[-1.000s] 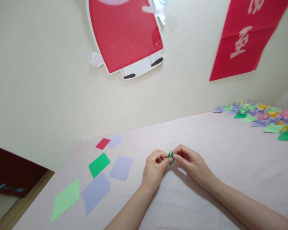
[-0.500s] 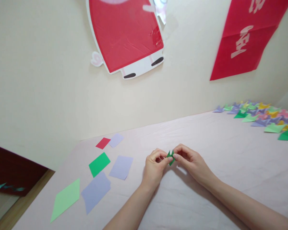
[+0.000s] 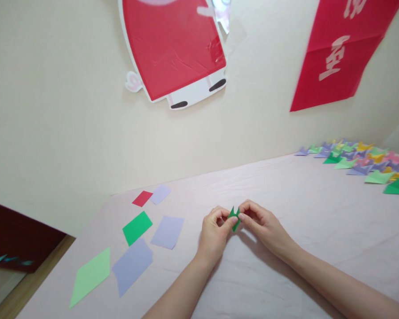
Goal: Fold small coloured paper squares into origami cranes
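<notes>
A small dark green folded paper (image 3: 234,223) with two pointed tips sticking up is held over the cloth-covered surface. My left hand (image 3: 214,228) pinches its left side between thumb and fingers. On the other side, my right hand (image 3: 261,221) is closed on the right edge, thumb and fingertips pressed to the paper. My fingers cover part of the folds.
To the left lie flat paper pieces: light green (image 3: 91,277), green (image 3: 137,227), red (image 3: 142,198) and several lilac ones (image 3: 168,231). Rows of colourful folded paper shapes (image 3: 379,177) stand at the right. A wall (image 3: 199,141) rises behind the pale cloth (image 3: 252,283).
The green paper's two tips show a little taller and wider apart between my fingers. Both hands have stayed in nearly the same place.
</notes>
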Available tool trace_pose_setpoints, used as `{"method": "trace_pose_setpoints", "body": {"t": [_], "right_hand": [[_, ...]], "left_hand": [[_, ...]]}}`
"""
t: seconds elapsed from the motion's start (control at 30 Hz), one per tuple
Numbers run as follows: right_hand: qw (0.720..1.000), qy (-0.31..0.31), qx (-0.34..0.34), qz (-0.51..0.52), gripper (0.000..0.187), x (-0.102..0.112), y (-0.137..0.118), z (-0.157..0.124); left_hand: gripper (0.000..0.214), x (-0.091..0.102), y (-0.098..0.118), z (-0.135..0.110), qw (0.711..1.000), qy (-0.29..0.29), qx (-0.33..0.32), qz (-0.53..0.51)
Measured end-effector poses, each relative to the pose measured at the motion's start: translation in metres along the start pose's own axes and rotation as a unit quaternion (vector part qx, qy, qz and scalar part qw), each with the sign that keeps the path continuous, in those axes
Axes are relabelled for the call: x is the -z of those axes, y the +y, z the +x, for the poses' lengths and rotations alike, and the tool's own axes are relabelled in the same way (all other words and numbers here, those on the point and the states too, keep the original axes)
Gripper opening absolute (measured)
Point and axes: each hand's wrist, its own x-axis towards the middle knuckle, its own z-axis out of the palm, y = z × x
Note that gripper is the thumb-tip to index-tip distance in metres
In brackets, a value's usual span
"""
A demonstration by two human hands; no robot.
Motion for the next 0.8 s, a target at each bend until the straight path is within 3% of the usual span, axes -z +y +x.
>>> {"method": "trace_pose_setpoints", "body": {"t": [0.2, 0.47, 0.63, 0.8], "right_hand": [[0.995, 0.005, 0.004, -0.103, 0.021, -0.0022, -0.0035, -0.0009], [0.987, -0.01, 0.016, -0.16, 0.019, 0.0013, -0.0038, -0.0005], [0.973, -0.023, 0.06, -0.22, 0.014, 0.0006, -0.0031, 0.0003], [0.946, -0.037, 0.092, -0.307, 0.028, -0.0016, -0.0006, -0.0008]], "left_hand": [[0.012, 0.0003, 0.0015, -0.0002, 1.0, -0.005, -0.004, 0.027], [0.013, -0.0008, -0.0017, -0.0016, 0.999, -0.007, 0.001, 0.041], [0.014, 0.0015, -0.0045, 0.0, 0.999, 0.035, 0.007, 0.033], [0.018, 0.0034, -0.0071, 0.0006, 0.998, 0.057, 0.019, 0.009]]}}
